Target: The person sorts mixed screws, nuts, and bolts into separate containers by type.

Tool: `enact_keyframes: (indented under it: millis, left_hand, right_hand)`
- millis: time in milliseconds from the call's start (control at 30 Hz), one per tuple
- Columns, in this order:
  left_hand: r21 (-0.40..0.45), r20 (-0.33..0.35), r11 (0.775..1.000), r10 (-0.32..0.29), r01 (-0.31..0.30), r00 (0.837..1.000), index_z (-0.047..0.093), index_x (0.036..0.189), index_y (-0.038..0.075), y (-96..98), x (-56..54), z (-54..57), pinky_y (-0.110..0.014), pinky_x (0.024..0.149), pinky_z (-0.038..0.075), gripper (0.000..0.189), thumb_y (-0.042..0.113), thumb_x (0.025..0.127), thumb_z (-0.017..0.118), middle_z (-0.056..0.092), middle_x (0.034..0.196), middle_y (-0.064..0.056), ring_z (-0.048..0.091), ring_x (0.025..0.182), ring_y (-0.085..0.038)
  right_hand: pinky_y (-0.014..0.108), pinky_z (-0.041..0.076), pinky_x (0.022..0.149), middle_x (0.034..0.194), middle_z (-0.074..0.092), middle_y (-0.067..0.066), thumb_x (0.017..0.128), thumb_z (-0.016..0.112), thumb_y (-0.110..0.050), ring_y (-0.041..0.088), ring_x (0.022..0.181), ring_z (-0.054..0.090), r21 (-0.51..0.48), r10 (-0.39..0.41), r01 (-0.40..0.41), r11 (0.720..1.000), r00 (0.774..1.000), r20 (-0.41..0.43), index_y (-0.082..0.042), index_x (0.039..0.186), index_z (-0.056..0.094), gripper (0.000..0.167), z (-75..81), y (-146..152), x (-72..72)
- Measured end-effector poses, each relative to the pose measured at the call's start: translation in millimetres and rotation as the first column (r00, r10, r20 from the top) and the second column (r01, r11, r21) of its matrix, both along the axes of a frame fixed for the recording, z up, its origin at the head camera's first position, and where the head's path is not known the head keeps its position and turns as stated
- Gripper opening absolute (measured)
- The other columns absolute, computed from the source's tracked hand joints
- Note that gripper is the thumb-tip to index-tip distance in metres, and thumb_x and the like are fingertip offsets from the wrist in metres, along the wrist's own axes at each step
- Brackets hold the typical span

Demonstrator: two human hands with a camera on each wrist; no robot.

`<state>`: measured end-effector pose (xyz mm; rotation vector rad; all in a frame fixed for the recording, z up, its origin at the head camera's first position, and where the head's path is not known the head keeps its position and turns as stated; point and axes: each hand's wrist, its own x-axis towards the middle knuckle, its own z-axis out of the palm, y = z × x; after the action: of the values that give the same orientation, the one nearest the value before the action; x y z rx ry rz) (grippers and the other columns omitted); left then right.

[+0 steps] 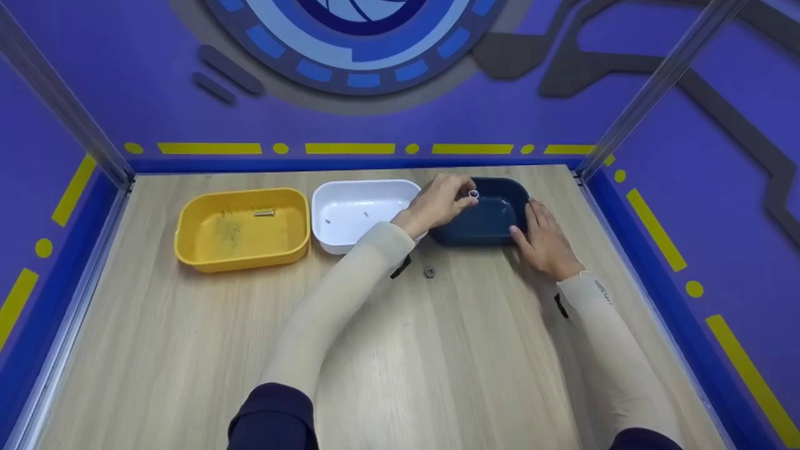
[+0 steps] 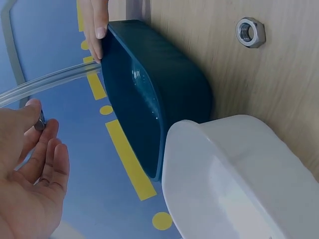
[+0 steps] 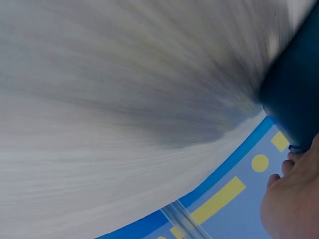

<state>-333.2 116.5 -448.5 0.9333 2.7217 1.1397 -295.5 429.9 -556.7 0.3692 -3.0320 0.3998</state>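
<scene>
My left hand (image 1: 440, 199) pinches a metal hex nut (image 1: 474, 194) between thumb and fingertips, above the dark blue bin (image 1: 481, 240). In the left wrist view the held nut (image 2: 41, 121) shows partly between the fingertips, with the other fingers loosely bent. My right hand (image 1: 549, 244) rests against the right end of that bin, its fingers extended along the side and the thumb at the front right corner. A second hex nut (image 1: 429, 272) lies on the table in front of the bin.
Left of the dark bin stands a white bin (image 1: 331, 244) with a couple of tiny pieces inside. Farther left is a yellow bin (image 1: 244, 262) holding a shiny metal piece (image 1: 264, 213) and small thin items. Purple panels (image 1: 350, 125) enclose the wooden table (image 1: 400, 375) behind and at both sides.
</scene>
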Motion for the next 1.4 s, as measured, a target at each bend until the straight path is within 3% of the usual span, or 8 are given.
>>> enact_keyframes:
  millis: [367, 800, 1033, 1267, 1400]
  left_hand:
    - [-0.021, -0.016, 0.999, 0.037, -0.038, 0.999, 0.074, 0.126, 0.011, 11.3, -11.4, -8.7, -0.029, 0.101, 0.056, 0.028, 0.029, 0.105, 0.070, 0.076, 0.121, -0.003, 0.069, 0.114, -0.016]
    - [-0.029, -0.025, 0.995, 0.096, -0.097, 0.995, 0.075, 0.122, 0.013, 20.9, -24.4, -21.4, -0.028, 0.089, 0.057, 0.024, 0.030, 0.106, 0.070, 0.077, 0.114, -0.001, 0.068, 0.101, -0.012]
    - [-0.049, -0.061, 0.987, 0.149, -0.152, 0.987, 0.077, 0.120, 0.012, 22.4, -27.4, -22.8, -0.027, 0.087, 0.057, 0.023, 0.029, 0.106, 0.069, 0.078, 0.111, -0.001, 0.069, 0.098, -0.012]
    - [-0.067, -0.046, 0.987, 0.142, -0.144, 0.989, 0.075, 0.126, 0.012, 24.2, -25.1, -22.0, -0.028, 0.091, 0.058, 0.027, 0.030, 0.107, 0.068, 0.077, 0.118, -0.002, 0.071, 0.105, -0.014]
    - [-0.109, -0.061, 0.981, 0.156, -0.162, 0.986, 0.073, 0.134, 0.014, 24.4, -24.4, -22.7, -0.032, 0.105, 0.056, 0.034, 0.034, 0.107, 0.067, 0.075, 0.131, -0.002, 0.069, 0.122, -0.017]
  right_hand:
    - [0.062, 0.010, 0.134, 0.178, 0.010, 0.026, 0.113, 0.033, -0.058, 0.047, 0.165, 0.010, 0.006, -0.023, 0.023, 1.000, 0.999, 0.030, 0.008, 0.167, 0.015, 0.087, -0.9, -0.3, 1.0]
    - [0.061, 0.008, 0.135, 0.179, 0.008, 0.024, 0.112, 0.031, -0.060, 0.045, 0.165, 0.007, 0.003, -0.039, 0.039, 0.999, 0.998, 0.043, 0.006, 0.168, 0.014, 0.088, -4.0, 0.4, 0.6]
    - [0.060, 0.009, 0.135, 0.177, 0.012, 0.028, 0.114, 0.035, -0.054, 0.046, 0.165, 0.010, -0.003, -0.012, 0.012, 1.000, 1.000, 0.013, 0.009, 0.167, 0.016, 0.084, -0.3, -1.5, -3.4]
    - [0.061, 0.009, 0.135, 0.177, 0.011, 0.029, 0.114, 0.035, -0.053, 0.047, 0.165, 0.008, -0.005, -0.013, 0.013, 1.000, 1.000, 0.024, 0.010, 0.166, 0.015, 0.084, 0.3, -1.3, -0.4]
    - [0.061, 0.009, 0.135, 0.177, 0.010, 0.028, 0.114, 0.033, -0.055, 0.047, 0.165, 0.008, -0.012, -0.016, 0.016, 1.000, 0.999, 0.035, 0.009, 0.167, 0.014, 0.085, 0.0, -1.6, 0.9]
